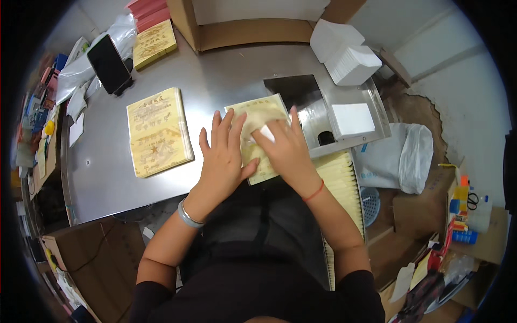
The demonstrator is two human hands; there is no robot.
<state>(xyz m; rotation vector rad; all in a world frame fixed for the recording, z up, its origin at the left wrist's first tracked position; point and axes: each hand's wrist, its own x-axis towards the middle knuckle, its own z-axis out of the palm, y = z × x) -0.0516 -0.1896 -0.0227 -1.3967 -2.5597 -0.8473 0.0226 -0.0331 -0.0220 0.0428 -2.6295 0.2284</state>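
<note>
In front of me lies a yellow printed paper sheet (261, 173) on the metal table, with part of it blurred near my fingers. My left hand (222, 151) rests on its left edge, fingers spread and thumb on the paper. Over the sheet's middle, my right hand (286, 151) has its fingers bent and apart, touching the paper. A small white piece (267, 133) shows between the right thumb and fingers; whether they pinch it is unclear. To the left lies a thick stack of yellow printed sheets (158, 132).
White paper blocks (353, 118) sit on the right by a table cutout (301, 91), with more white stacks (353, 63) behind. A phone (109, 64) stands at the back left near another yellow stack (155, 44). A cardboard box (253, 33) borders the far edge.
</note>
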